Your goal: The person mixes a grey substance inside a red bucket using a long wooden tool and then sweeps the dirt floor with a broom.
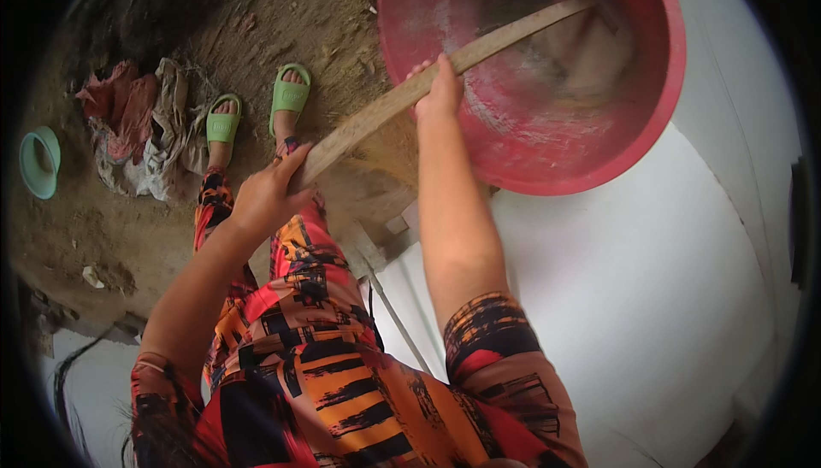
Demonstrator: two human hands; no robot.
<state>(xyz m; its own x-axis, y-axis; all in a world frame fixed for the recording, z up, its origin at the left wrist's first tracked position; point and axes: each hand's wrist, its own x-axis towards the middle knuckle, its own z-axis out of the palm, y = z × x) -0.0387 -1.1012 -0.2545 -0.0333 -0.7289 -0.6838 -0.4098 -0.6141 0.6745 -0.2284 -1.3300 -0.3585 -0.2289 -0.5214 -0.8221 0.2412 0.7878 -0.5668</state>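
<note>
A long flat wooden stick [378, 109] runs slantwise from my body into a large red plastic tub [513, 154]. My left hand [266, 195] grips the stick's near end. Farther up, close to the tub's rim, my right hand [439, 90] is closed around the same stick with the thumb lying along it. The stick's far end reaches over the greyish contents [577, 51] at the tub's bottom, where the picture is blurred; whether it touches them I cannot tell.
My feet in green slide sandals [290, 93] stand on bare earth. Crumpled red and whitish sacks or cloths [138, 128] lie to the left, with a small turquoise plastic bowl [40, 161] beyond them. A white wall [616, 288] rises on the right, beside the tub.
</note>
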